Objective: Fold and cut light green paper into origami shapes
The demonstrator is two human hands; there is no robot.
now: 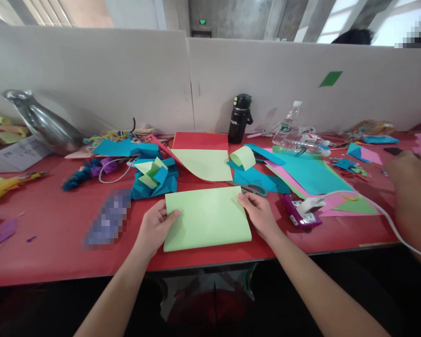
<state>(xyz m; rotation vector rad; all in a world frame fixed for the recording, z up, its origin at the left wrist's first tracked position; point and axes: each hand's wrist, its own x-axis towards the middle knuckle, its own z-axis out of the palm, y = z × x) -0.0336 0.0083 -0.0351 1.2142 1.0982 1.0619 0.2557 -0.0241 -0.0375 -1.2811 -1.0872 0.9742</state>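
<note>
Holds a folded light green paper (pixel 206 220) over the front part of the red table (pixel 66 257), with the rounded edge at the near side. Has the left hand (pixel 157 222) with its grip clamped on the left edge, the right hand (pixel 257 210) on the upper right corner. Close behind, scissors (pixel 263 190); to the right, purple power strip (pixel 295 219) with white plug (pixel 311 204); farther back, upright black bottle (pixel 239 121).

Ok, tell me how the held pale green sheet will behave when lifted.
The held pale green sheet is probably light, looking like thin paper. Its rounded lower edge looks folded, so it may spring open if released.
</note>
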